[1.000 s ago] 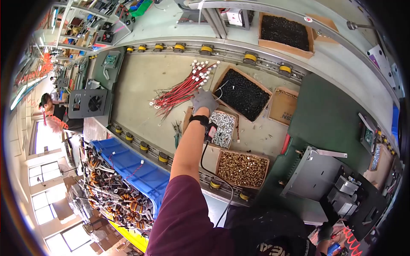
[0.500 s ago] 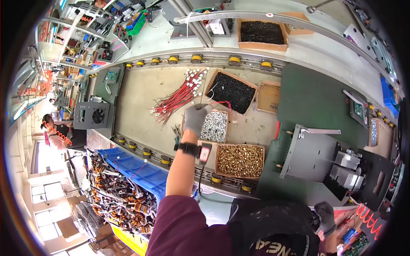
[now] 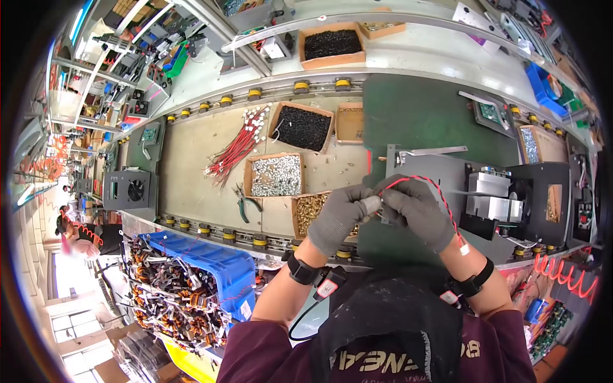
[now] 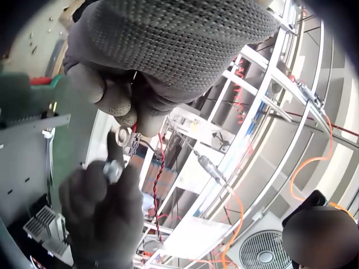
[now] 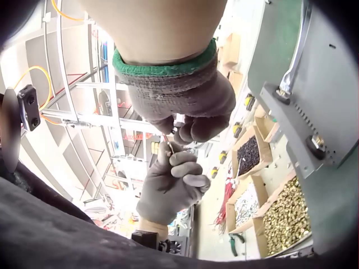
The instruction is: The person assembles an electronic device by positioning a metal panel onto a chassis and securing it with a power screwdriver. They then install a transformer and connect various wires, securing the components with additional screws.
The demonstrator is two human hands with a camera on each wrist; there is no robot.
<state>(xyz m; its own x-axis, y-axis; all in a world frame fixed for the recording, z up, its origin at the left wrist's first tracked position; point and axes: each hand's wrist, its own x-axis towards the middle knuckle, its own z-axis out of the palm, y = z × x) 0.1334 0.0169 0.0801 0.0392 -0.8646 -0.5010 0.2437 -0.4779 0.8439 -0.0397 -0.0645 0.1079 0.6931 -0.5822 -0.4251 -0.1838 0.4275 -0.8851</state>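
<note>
In the head view, my gloved left hand (image 3: 345,214) and right hand (image 3: 418,207) meet above the front of the green mat (image 3: 421,115). The left hand pinches a red-and-black twisted cable (image 4: 160,185) near its ring terminals (image 4: 122,136). From there the cable arcs over the back of the right hand to a white connector (image 3: 464,249). Between the right thumb and fingers sits a silver screw (image 4: 112,171), close beside the terminals. Just beyond the right hand lies an open grey metal chassis (image 3: 434,169) with silver heatsinks (image 3: 490,185).
Boxes of silver screws (image 3: 276,177), brass standoffs (image 3: 308,214) and small black parts (image 3: 301,127) stand left of the mat. Red cables (image 3: 239,147) lie bundled beyond green-handled pliers (image 3: 245,204). A blue bin (image 3: 233,274) stands lower left; another person (image 3: 89,236) sits beyond.
My left hand has left the cable bundle and silver-screw box, carrying a cable right to the mat. My right hand has risen from the lower right to meet it. The head view has shifted right.
</note>
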